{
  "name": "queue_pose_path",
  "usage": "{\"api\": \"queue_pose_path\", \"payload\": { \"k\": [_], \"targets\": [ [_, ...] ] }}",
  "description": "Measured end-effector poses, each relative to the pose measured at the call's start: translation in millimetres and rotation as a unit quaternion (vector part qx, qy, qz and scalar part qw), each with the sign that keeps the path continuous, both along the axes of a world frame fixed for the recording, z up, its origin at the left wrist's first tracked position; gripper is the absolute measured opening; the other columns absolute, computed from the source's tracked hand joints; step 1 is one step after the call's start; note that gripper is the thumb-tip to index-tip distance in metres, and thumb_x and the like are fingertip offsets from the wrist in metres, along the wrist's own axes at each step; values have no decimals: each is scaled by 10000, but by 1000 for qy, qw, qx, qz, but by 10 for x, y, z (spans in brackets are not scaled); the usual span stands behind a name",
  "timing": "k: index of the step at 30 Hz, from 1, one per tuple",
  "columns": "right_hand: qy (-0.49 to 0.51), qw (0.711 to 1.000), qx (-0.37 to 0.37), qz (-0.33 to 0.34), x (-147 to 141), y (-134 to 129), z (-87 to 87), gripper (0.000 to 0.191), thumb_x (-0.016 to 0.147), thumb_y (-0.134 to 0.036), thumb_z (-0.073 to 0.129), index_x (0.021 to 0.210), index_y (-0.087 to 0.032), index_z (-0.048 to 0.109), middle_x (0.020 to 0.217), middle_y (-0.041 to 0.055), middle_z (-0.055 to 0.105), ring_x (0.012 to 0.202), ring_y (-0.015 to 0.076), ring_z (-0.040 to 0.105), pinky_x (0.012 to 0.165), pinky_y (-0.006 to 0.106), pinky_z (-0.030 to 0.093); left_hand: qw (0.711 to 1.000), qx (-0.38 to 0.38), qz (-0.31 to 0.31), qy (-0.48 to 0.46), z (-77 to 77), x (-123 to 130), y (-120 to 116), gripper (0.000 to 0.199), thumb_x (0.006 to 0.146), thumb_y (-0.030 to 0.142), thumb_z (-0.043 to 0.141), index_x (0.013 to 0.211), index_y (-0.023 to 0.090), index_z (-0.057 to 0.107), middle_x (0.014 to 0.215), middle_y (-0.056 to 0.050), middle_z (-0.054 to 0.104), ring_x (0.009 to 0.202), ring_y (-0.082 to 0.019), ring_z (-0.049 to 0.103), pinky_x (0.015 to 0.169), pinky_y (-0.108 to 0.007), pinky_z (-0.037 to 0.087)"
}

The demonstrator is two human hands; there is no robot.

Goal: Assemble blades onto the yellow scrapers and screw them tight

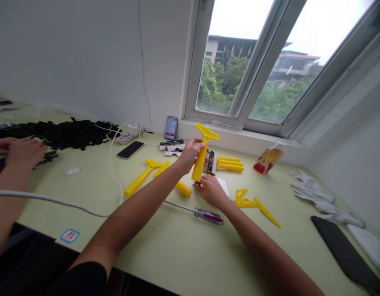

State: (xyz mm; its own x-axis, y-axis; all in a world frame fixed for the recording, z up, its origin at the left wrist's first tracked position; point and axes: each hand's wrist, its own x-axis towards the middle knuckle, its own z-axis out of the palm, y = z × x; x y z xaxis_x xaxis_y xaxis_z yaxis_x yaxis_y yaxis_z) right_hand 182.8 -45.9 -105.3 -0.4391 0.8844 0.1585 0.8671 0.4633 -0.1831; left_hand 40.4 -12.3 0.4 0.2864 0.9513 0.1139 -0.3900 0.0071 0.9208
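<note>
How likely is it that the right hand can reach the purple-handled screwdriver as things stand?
Probably yes: the right hand sits just above the screwdriver's purple handle, with nothing between them; the yellow scraper held in the left hand is out of the way.

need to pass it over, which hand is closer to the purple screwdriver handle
Right. The right hand is just above the purple screwdriver handle, apparently not touching it; the left hand is farther up and left, holding a yellow scraper.

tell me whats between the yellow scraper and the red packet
The head view shows a black and yellow card and three yellow plastic bars between the scraper and the red packet.
</note>
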Motion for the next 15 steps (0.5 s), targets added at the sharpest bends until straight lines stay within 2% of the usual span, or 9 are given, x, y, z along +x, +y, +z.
{"api": "queue_pose_path", "payload": {
  "k": [3, 6, 11, 15],
  "targets": [
    [-8, 1000, 8, 0, -5, 20, -29, 192, 906, -190, 545, 983, -192, 721, 981, 70, 727, 954, 220, 619, 850, 320, 409, 999, 18, -50, 12, -6, 30, -37, 286, 788, 349, 653, 927, 226, 435, 749, 29, 568, 498, -120, 577, 418, -229, 467],
    [-7, 1000, 16, 1, 0, 26, -36, 180, 911, -197, 544, 956, -191, 718, 965, 68, 727, 944, 217, 617, 850, 320, 404, 995, 50, -77, 44, -52, -59, -5, 339, 759, 372, 719, 892, 211, 452, 723, 32, 558, 504, -106, 568, 425, -212, 460],
    [-1, 1000, 22, 9, -12, 20, -17, 165, 910, -194, 549, 920, -198, 713, 934, 59, 724, 920, 215, 621, 828, 318, 399, 993, 71, -49, 81, -122, -195, 159, 334, 702, 262, 758, 855, 192, 469, 747, 30, 559, 500, -98, 574, 444, -232, 488],
    [10, 1000, 19, 9, -25, 1, -16, 170, 921, -175, 525, 930, -207, 691, 941, 49, 723, 926, 204, 624, 832, 313, 394, 994, 50, -43, 83, -177, -193, 241, 282, 758, 284, 699, 853, 206, 445, 725, 27, 572, 432, -86, 528, 386, -204, 425]
  ]
}}
